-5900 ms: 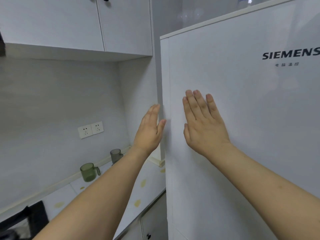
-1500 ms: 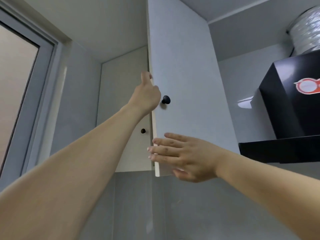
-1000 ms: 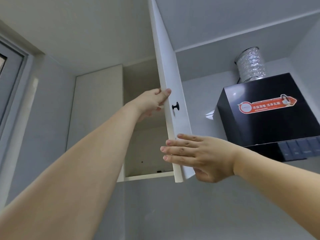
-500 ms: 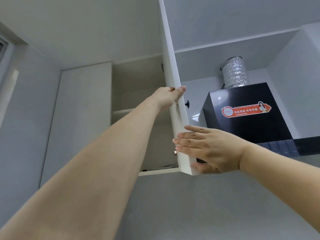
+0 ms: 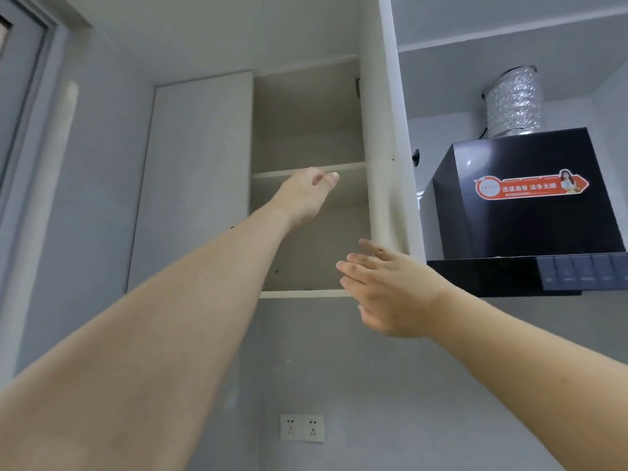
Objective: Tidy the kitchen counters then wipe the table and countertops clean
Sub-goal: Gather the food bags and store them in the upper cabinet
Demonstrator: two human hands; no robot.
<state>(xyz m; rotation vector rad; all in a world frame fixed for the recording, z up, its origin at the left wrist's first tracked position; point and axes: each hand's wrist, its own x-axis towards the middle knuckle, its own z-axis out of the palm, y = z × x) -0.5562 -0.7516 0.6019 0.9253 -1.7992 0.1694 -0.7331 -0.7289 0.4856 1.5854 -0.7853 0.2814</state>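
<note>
- two hands are up at a wall cupboard whose door stands swung wide, edge-on to the camera.
- left hand reaches into the opening at the level of the middle shelf; its fingers look loosely curled and i see nothing in them.
- right hand hovers just under the door's lower corner, fingers straight and spread, holding nothing; whether a fingertip touches the door i cannot tell.
- both visible compartments of the cupboard show bare board, no dishes or cloths.
- progress, as a judgement: early. no surface, table or cloth is in view here, so nothing shows any tidying or wiping done. the open cupboard suggests a search for supplies or a place to stow things.
- what is left, by that reading: clearing the counters, then wiping table and countertops, all of it out of view below.
- writing: a red sticker on the black hood carries white chinese characters and a small figure; the characters are too soft to read with confidence.
- a silver duct rises from the hood; a double socket sits on the wall below, unmarked.
</note>
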